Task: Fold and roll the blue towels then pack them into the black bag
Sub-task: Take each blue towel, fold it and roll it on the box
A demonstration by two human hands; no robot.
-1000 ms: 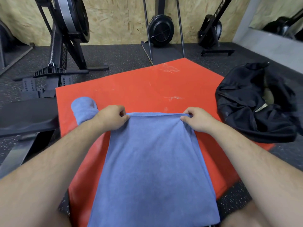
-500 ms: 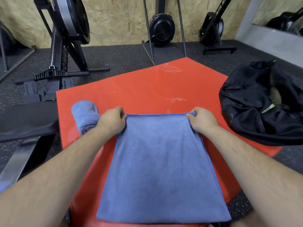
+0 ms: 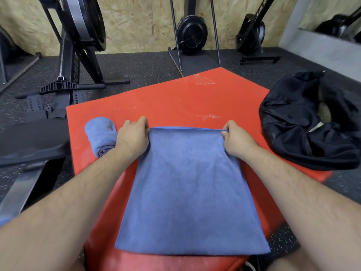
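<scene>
A person kneeling at a red mat (image 3: pixel 175 98) in a gym pinches the two far corners of a flat towel (image 3: pixel 187 192). The left hand (image 3: pixel 132 137) is curled round one corner and the right hand (image 3: pixel 237 142) round the other. The blue cloth lies spread between the forearms and runs back from the knuckles toward the person's body, its near edge at the mat's front lip.

A rolled towel (image 3: pixel 101 137) lies just outside the left hand, close against its knuckles. The black bag (image 3: pixel 304 130) slumps well off to the outer side of the right hand, partly on the mat, with its mouth gaping. A rowing machine (image 3: pixel 78 36) stands beyond the left hand.

The towel looks light, soft and limp, apparently a plush microfibre with a stitched hem. It should drape and wrinkle rather than hold a line, and it may slide a little on the smooth mat. The hemmed corners, where the fingers already sit, look like the surest places to hold it. Taking both at once with even tension should keep the far edge straight for a fold or a tight first turn of the roll. A one-sided pull would likely skew the edge. The bag's fabric looks just as floppy, so its opening may need holding apart when packing.
</scene>
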